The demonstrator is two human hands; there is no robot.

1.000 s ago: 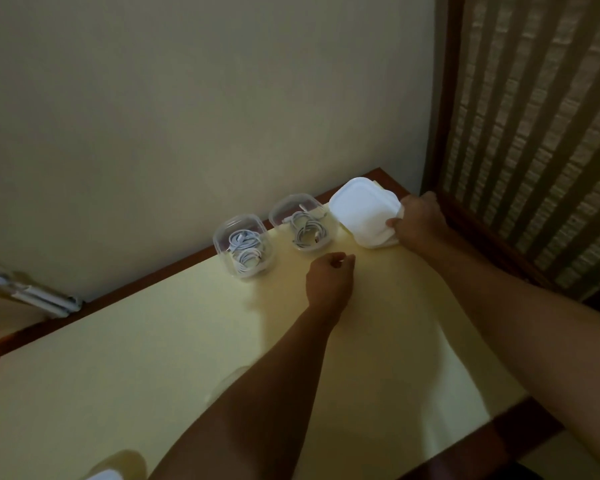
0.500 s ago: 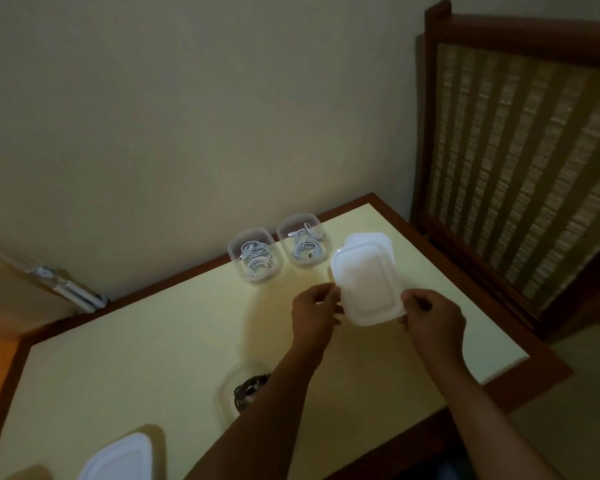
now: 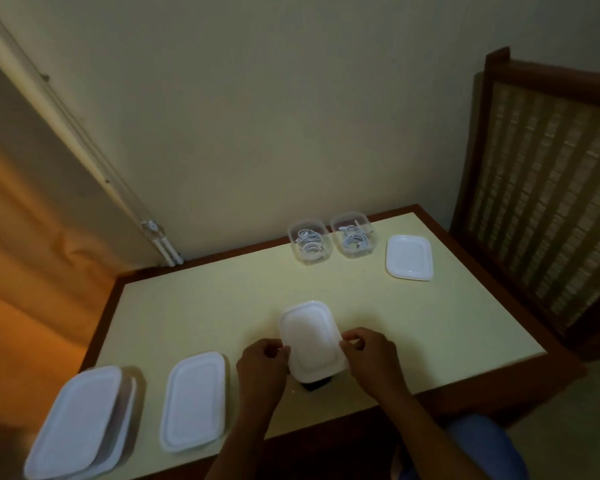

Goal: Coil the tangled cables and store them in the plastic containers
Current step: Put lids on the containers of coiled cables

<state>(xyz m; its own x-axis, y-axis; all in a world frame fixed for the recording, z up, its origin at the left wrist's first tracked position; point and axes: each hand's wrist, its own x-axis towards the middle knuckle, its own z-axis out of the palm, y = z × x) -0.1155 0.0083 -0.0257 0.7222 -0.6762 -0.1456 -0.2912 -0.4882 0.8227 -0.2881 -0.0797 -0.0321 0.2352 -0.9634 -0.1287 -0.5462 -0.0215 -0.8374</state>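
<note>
White rectangular plastic lid (image 3: 310,341) is being gripped by both hands over the near part of the pale yellow bench (image 3: 222,299). The left hand (image 3: 262,367) is pinching the lid's left long edge with curled fingers. The right hand (image 3: 371,358) is pinching the right long edge the same way. A dark object (image 3: 314,386) is showing under the lid's near end and cannot be identified.

Two clear plastic containers are standing side by side at the far edge: the left container (image 3: 309,259) and the right container (image 3: 354,253). Each is holding coiled white cables (image 3: 310,242). A second white lid (image 3: 409,257) is lying just beside the right container. More white lids (image 3: 196,400) are lying near left. A cream wall (image 3: 257,116) is backing the bench, and a woven wooden screen (image 3: 541,188) is standing to the right.
</note>
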